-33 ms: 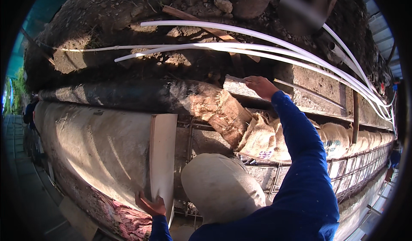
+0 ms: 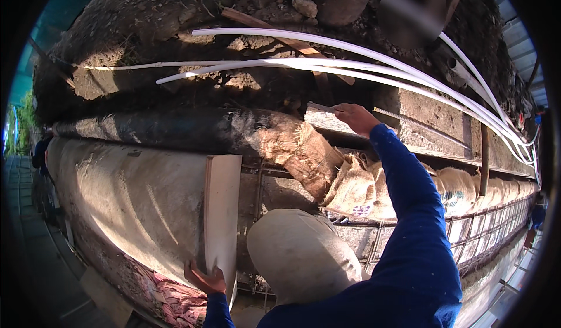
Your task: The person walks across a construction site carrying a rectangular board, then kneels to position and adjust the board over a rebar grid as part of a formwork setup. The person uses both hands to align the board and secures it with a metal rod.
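Nothing has visibly moved: our left hand, lower centre, grips the pale board, left of centre. Our right hand touches a rough plank above centre, grip unclear. Concrete at left looks formed; rebar, centre to right, is exposed.

Hands: two, one left, one right.
Pale board, upright: one.
Pale-topped beam: one.
White pipes: at least three; they overlap toward the right, so the exact total is unclear.
Thin pale pole: one.
Ribbed metal rod: one.
Brown timber plank, lying aslant: one.
Brown stake, upright: one.
Large loose stone: one.
Burlap sacking: number of pieces indistinct.
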{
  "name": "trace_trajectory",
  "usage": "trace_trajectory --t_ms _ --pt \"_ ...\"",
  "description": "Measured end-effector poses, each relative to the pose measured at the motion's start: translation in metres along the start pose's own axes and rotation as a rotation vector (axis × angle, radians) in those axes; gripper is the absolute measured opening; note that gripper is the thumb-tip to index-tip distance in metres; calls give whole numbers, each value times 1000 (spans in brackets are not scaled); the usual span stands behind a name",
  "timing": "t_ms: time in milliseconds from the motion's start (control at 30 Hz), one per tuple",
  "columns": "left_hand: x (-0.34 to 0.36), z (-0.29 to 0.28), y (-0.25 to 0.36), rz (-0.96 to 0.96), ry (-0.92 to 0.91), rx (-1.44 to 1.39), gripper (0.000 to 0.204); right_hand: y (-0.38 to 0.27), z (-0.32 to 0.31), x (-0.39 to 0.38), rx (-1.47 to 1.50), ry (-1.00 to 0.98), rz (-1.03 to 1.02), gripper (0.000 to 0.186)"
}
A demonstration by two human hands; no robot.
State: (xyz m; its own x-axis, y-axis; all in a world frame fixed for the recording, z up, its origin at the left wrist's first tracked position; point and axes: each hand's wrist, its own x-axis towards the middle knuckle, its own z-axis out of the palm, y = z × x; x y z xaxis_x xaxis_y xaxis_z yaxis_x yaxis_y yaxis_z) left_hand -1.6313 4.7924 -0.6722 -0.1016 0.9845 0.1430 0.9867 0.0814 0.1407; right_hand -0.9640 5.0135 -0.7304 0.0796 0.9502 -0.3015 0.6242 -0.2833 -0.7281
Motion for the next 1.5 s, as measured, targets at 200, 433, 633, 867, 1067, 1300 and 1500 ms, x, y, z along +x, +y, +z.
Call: trace_trajectory --t_ms 200,433,633,867,1067,1300,1500 --pt "6 6 2 4 4 8 86 6 -2 7 -2 41 -4 48" --pt "6 8 4 17 20 2 84 11 -2 7 -54 55 -21 50" --pt "2 6 -2 9 20 17 84 -3 -2 8 -10 39 -40 49" --pt "9 7 0 12 1 -9 84 -15 -7 0 32 37 46 51" --pt "6 11 -6 16 38 -3 84 -7 -3 5 -25 44 4 56" --pt "6 10 -5 23 48 -12 83 -13 -5 1 -28 51 13 56" --pt "10 2 6 38 44 -13 81 -14 -4 1 -52 55 10 56"
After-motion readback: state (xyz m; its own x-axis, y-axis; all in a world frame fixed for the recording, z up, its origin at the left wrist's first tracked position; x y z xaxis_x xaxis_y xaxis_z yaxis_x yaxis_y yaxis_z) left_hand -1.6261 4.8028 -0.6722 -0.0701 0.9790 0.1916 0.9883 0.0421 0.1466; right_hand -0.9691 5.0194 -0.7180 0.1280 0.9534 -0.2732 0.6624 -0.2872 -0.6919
